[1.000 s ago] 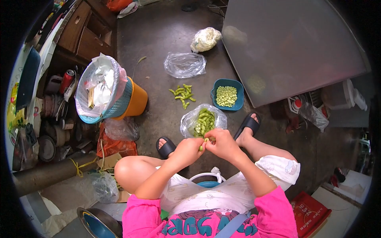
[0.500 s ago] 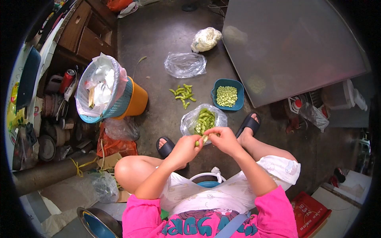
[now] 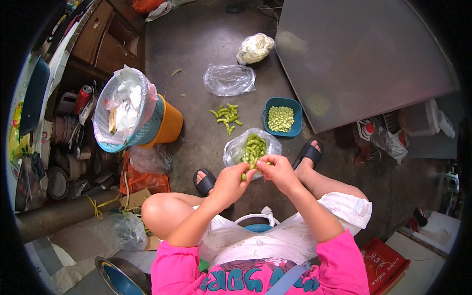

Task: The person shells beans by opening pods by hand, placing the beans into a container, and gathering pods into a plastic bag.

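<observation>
My left hand (image 3: pixel 235 180) is closed round green pods, one of which (image 3: pixel 244 177) pokes out at its fingertips. Beside it, my right hand (image 3: pixel 276 171) pinches a pod, its fingertips close to those of the left. Both are over the near edge of a clear plastic bag (image 3: pixel 233 149) on the floor, which holds a heap of green pods (image 3: pixel 255 146). Beyond it lies a loose pile of pods (image 3: pixel 226 116). A teal bowl (image 3: pixel 298 129) with shelled pale green beans (image 3: pixel 280 119) stands to the right of that pile.
An empty-looking clear bag (image 3: pixel 229 80) and a bag with pale contents (image 3: pixel 255 48) lie farther back. Left stands a lined blue basket (image 3: pixel 155 120) of waste against an orange bin (image 3: pixel 170 123). A large grey panel (image 3: pixel 364 59) is at the right; slippered feet flank the pod bag.
Both hands have shifted slightly. The fingertips parted a little half a second ago and are now close together again. The pale, opened pod between them no longer shows clearly.
</observation>
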Demonstrator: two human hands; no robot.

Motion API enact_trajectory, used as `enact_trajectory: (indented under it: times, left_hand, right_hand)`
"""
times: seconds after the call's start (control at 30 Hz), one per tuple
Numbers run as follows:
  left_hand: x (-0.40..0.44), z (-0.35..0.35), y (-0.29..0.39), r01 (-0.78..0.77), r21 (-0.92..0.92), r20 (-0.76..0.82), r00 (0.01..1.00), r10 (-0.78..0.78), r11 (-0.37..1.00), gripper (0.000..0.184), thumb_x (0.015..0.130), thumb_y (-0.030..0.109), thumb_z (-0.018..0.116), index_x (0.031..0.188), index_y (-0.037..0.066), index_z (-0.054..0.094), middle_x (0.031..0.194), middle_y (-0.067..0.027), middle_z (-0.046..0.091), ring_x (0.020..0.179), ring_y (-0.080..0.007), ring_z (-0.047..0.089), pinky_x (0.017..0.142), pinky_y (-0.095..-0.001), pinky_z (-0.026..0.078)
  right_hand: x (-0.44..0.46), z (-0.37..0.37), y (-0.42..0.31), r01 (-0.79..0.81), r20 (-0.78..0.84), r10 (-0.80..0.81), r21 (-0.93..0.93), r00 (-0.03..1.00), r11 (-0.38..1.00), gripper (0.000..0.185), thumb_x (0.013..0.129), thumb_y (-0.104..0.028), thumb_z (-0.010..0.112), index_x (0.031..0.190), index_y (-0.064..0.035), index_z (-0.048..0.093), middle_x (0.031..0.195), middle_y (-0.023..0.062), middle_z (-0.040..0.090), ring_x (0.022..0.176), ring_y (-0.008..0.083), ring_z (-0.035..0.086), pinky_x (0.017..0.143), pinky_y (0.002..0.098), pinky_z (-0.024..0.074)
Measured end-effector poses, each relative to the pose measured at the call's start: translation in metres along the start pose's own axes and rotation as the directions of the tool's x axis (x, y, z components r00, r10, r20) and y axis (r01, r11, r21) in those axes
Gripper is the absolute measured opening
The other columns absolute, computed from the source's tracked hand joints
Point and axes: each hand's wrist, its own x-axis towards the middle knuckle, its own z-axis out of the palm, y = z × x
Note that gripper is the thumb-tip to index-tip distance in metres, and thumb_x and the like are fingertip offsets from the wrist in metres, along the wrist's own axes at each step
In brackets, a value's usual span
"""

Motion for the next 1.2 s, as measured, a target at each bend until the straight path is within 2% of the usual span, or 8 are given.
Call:
enact_trajectory:
  times: [0.1, 0.3, 0.4, 0.5, 0.6, 0.8, 0.93, 1.2]
  left_hand:
    - [0.002, -0.002, 0.001, 0.118, -0.204, 0.069, 0.992, -0.106, 0.972, 0.018, 0.083, 0.017, 0.052, 0.084, 0.000, 0.057, 0.065, -0.0173, 0.057, 0.059, -0.0322, 0.056, 0.054, -0.0374, 0.042]
    - [0.004, -0.006, 0.003, 0.285, -0.375, 0.196, 0.954, -0.225, 0.882, 0.020, 0.085, 0.018, 0.050, 0.081, -0.001, 0.057, 0.056, -0.0074, 0.054, 0.051, -0.0137, 0.050, 0.050, -0.0281, 0.040]
    - [0.004, -0.003, 0.005, 0.288, -0.329, 0.132, 0.957, -0.258, 0.899, 0.019, 0.083, 0.018, 0.053, 0.079, 0.000, 0.058, 0.058, -0.0120, 0.056, 0.049, -0.0209, 0.053, 0.050, -0.0309, 0.042]
    - [0.002, 0.003, 0.003, 0.123, -0.133, -0.035, 0.991, -0.128, 0.984, 0.017, 0.080, 0.017, 0.056, 0.077, 0.001, 0.058, 0.062, -0.0169, 0.057, 0.052, -0.0295, 0.055, 0.051, -0.0350, 0.043]
    - [0.001, 0.002, 0.006, 0.095, -0.080, -0.055, 0.993, -0.100, 0.992, 0.015, 0.077, 0.016, 0.058, 0.075, 0.001, 0.058, 0.065, -0.0193, 0.056, 0.059, -0.0352, 0.055, 0.054, -0.0391, 0.044]
    - [-0.001, 0.001, 0.002, 0.043, 0.113, -0.060, 0.998, -0.036, 0.993, 0.011, 0.074, 0.013, 0.060, 0.077, 0.002, 0.059, 0.069, -0.0169, 0.059, 0.063, -0.0330, 0.058, 0.055, -0.0374, 0.045]
    - [-0.001, -0.001, 0.004, 0.002, 0.099, -0.070, 0.998, 0.005, 0.995, 0.011, 0.075, 0.013, 0.060, 0.080, 0.003, 0.060, 0.070, -0.0172, 0.059, 0.064, -0.0334, 0.057, 0.055, -0.0378, 0.045]
    - [0.007, -0.007, -0.002, 0.012, 0.083, -0.174, 0.985, 0.003, 0.996, 0.014, 0.077, 0.011, 0.057, 0.088, 0.002, 0.059, 0.074, -0.0187, 0.059, 0.067, -0.0354, 0.057, 0.058, -0.0374, 0.045]
  right_hand:
    - [0.001, -0.001, 0.001, 0.023, -0.001, -0.023, -0.027, 1.000, 0.999, 0.017, 0.080, -0.018, 0.061, 0.085, -0.0025, 0.057, 0.064, -0.0029, 0.050, 0.051, 0.0026, 0.040, 0.045, 0.0157, 0.0319]
    - [0.002, -0.004, 0.001, 0.020, 0.049, -0.024, 0.085, 0.999, 0.996, 0.017, 0.080, -0.018, 0.060, 0.084, -0.0016, 0.059, 0.062, -0.0029, 0.051, 0.052, 0.0026, 0.043, 0.045, 0.0161, 0.0340]
    - [0.001, -0.002, 0.002, -0.042, 0.055, 0.035, 0.128, 0.998, 0.991, 0.017, 0.082, -0.019, 0.058, 0.085, -0.0019, 0.058, 0.065, -0.0024, 0.053, 0.053, 0.0029, 0.045, 0.047, 0.0155, 0.0369]
    - [-0.001, 0.002, -0.002, -0.119, 0.096, 0.100, 0.222, 0.990, 0.968, 0.017, 0.083, -0.019, 0.056, 0.086, -0.0024, 0.058, 0.068, -0.0006, 0.055, 0.055, 0.0038, 0.049, 0.050, 0.0155, 0.0400]
    - [-0.001, 0.003, 0.001, -0.147, 0.145, 0.115, 0.227, 0.983, 0.963, 0.017, 0.084, -0.019, 0.055, 0.087, -0.0021, 0.057, 0.072, 0.0016, 0.058, 0.059, 0.0054, 0.052, 0.052, 0.0163, 0.0430]
    - [-0.003, 0.006, 0.000, -0.144, 0.166, 0.105, 0.241, 0.981, 0.960, 0.014, 0.083, -0.013, 0.055, 0.089, -0.0006, 0.057, 0.078, 0.0041, 0.059, 0.062, 0.0071, 0.054, 0.058, 0.0179, 0.0467]
    - [0.000, 0.003, 0.005, -0.175, 0.185, 0.123, 0.295, 0.975, 0.939, 0.014, 0.080, -0.006, 0.052, 0.092, -0.0004, 0.056, 0.080, 0.0043, 0.058, 0.064, 0.0082, 0.054, 0.059, 0.0197, 0.0468]
    - [0.001, -0.010, -0.007, -0.124, 0.082, 0.095, 0.513, 0.992, 0.849, 0.013, 0.084, -0.017, 0.049, 0.088, -0.0048, 0.054, 0.071, 0.0005, 0.051, 0.058, 0.0078, 0.047, 0.052, 0.0201, 0.0415]
